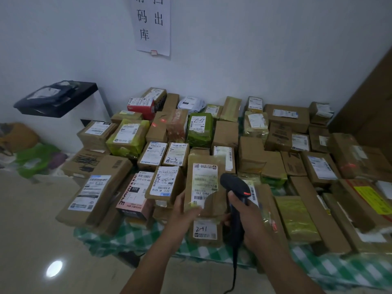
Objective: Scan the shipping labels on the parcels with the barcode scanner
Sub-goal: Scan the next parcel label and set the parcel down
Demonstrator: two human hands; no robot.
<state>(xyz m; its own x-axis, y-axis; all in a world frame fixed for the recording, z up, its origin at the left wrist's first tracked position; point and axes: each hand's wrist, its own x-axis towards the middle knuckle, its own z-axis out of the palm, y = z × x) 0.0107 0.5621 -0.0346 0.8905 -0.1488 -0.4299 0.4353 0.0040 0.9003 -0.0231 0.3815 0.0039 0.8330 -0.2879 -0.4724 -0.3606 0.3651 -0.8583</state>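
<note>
Left hand [183,213]: we record it clamped on the lower left edge of a tall brown parcel [203,159], which is lifted clear of the pile with its face turned up towards the camera.

Shipping label [204,181]: white, barcoded, covering most of that parcel's face, directly above the left hand and just left of the right hand.

Right hand [246,215]: we record it wrapped tight round the grip of the black scanner [233,184]. The scanner's head rises above this hand, just beside the label's right edge and overlapping the parcel. Its cable [234,270] hangs down below the hand.

Second parcel [204,231]: brown, handwritten "241", lying between the two hands, below the held parcel.

Other parcels: we count dozens packed close together beyond and to either side of the hands. Among them are a green one [200,132] well beyond the left hand and a pink box [132,202] to that hand's left.

Worktop [339,270]: under a green-and-white checked cloth [135,236], carrying the whole pile.

Paper sign [152,26]: on the wall far beyond both hands.
</note>
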